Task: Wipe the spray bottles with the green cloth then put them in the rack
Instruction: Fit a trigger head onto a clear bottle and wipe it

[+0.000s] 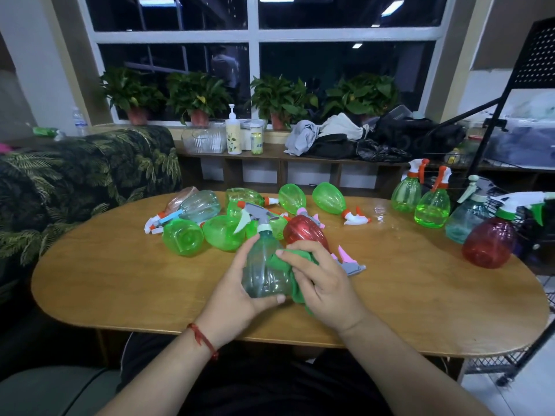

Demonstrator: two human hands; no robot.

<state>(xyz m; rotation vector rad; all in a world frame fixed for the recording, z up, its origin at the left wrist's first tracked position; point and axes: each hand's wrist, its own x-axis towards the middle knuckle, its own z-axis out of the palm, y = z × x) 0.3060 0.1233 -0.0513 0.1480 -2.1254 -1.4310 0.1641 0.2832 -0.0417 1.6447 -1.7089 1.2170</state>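
Indoor artificial light, moderately bright and even, coming from overhead. Window [345, 70] panes read black; ceiling strip lights show in the glass as white streaks. Counter [120, 280] wood has a soft sheen, with a small glare patch toward its far right. Shadows on it are faint and diffuse. Strong wide-angle bowing: window frame and black rack [537, 55] lean at the edges. Corners are dim and soft, the lower frame is dark, the centre fairly sharp.
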